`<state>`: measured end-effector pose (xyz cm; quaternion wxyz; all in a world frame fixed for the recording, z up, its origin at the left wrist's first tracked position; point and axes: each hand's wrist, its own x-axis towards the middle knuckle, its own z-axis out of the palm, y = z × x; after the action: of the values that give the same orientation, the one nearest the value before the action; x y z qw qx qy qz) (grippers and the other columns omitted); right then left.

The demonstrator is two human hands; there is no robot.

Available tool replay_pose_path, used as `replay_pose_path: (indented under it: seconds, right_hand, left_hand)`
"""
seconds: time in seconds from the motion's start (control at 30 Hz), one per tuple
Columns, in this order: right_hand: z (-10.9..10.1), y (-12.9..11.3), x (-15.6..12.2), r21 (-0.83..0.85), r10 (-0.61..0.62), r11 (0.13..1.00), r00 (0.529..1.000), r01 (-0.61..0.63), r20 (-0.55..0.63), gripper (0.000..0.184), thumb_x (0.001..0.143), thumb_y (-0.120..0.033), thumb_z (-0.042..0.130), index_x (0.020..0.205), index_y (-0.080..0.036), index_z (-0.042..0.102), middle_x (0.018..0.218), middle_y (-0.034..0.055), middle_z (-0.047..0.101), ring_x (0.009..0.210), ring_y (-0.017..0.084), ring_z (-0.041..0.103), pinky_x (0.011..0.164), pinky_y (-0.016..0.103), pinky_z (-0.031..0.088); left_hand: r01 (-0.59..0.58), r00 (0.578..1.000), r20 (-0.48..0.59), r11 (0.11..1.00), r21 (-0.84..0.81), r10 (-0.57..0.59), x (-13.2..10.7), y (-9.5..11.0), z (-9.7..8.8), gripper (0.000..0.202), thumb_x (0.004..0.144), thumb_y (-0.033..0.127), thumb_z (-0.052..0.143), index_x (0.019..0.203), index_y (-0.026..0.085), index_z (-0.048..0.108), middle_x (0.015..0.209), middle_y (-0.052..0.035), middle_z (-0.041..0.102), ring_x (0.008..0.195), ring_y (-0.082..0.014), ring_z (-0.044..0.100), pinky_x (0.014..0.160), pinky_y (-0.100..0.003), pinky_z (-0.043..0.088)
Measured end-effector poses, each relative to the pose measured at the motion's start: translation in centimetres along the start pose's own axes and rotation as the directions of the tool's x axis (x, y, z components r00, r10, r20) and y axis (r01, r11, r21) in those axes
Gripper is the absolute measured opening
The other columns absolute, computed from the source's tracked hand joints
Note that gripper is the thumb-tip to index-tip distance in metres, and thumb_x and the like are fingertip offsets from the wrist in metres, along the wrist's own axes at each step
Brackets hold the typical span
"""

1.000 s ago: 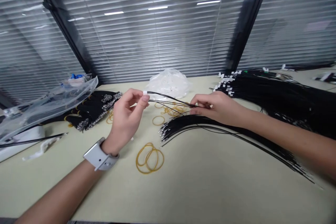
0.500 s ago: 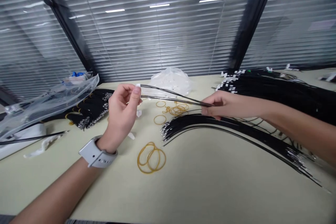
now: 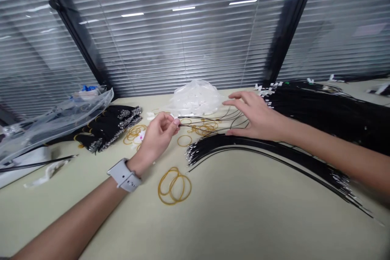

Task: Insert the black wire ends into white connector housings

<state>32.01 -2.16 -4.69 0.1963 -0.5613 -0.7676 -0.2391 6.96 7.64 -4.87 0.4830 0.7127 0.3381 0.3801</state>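
Note:
My left hand (image 3: pixel 159 134), with a grey watch (image 3: pixel 123 175) on the wrist, pinches the end of a few thin black wires (image 3: pixel 210 118) low over the table. My right hand (image 3: pixel 255 117) hovers with fingers spread above those wires, holding nothing. Just below it a long bundle of black wires (image 3: pixel 243 145) curves across the table toward the right. Yellow rubber bands (image 3: pixel 174 185) lie near my left wrist, and more rubber bands (image 3: pixel 203 126) lie between my hands.
A clear bag of white parts (image 3: pixel 196 98) sits behind my hands. A big heap of black wires with white connectors (image 3: pixel 319 107) fills the right. At left lie black terminal-tipped bundles (image 3: pixel 105 126) and a clear plastic bag (image 3: pixel 51 120). Window blinds stand behind the table.
My left hand came down toward the table with the wire ends. My right hand let go of the wires, opened its fingers and shifted up and back.

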Motion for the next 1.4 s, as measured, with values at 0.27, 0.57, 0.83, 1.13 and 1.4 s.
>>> replay_pose_path:
  seconds: [0.27,0.57,0.83,1.13,1.4]
  right_hand:
    - [0.1,-1.0,0.0,0.282,-0.131,0.958,0.959,0.056,0.253,0.028,0.079,-0.009,0.034,0.095,-0.017,0.055,0.091,0.0013,0.054,0.081,0.006,0.05,0.073,0.017,0.038]
    - [1.6,-1.7,-0.7,-0.005,-0.132,0.99,0.946,0.14,0.295,0.03,0.083,-0.015,0.034,0.105,-0.022,0.052,0.08,0.0025,0.049,0.061,0.007,0.044,0.053,0.021,0.025]
    - [1.5,-1.7,-0.6,-0.171,-0.082,0.97,0.898,0.171,0.432,0.055,0.075,-0.005,0.038,0.125,-0.027,0.036,0.08,0.0026,0.054,0.06,0.006,0.049,0.049,0.021,0.018]
    - [1.6,-0.9,-0.3,-0.154,-0.039,0.981,0.887,0.122,0.46,0.016,0.08,-0.013,0.04,0.09,-0.019,0.051,0.076,0.0001,0.052,0.056,0.007,0.045,0.05,0.021,0.018]
    - [1.8,-2.5,-0.4,-0.139,-0.054,0.986,0.97,0.089,0.238,0.019,0.079,-0.004,0.033,0.087,-0.012,0.048,0.081,0.0048,0.047,0.068,0.01,0.038,0.069,0.027,0.025]
  left_hand:
    - [0.116,0.993,-0.015,0.988,-0.106,-0.118,0.0,-0.2,-0.2,0.033,0.065,0.047,0.054,0.076,0.017,0.046,0.082,0.0003,0.058,0.072,0.0006,0.055,0.073,-0.013,0.05]
    - [0.144,0.988,-0.018,0.967,-0.209,-0.151,-0.4,0.3,-0.2,0.031,0.065,0.046,0.056,0.076,0.018,0.047,0.083,0.0017,0.056,0.077,0.0007,0.056,0.076,-0.01,0.05]
    - [0.195,0.976,-0.03,0.933,-0.303,-0.214,-0.4,0.3,0.0,0.026,0.065,0.039,0.058,0.079,0.018,0.05,0.085,0.0043,0.051,0.079,0.0001,0.058,0.077,-0.008,0.05]
    - [0.203,0.977,-0.008,0.931,-0.303,-0.215,-0.7,0.7,0.1,0.025,0.065,0.038,0.058,0.078,0.018,0.051,0.084,0.0041,0.053,0.079,-0.0005,0.058,0.073,-0.008,0.051]
    - [0.196,0.979,-0.007,0.944,-0.265,-0.205,-0.8,0.9,0.1,0.028,0.065,0.041,0.058,0.075,0.017,0.05,0.084,0.0027,0.053,0.079,-0.0013,0.056,0.073,-0.01,0.05]
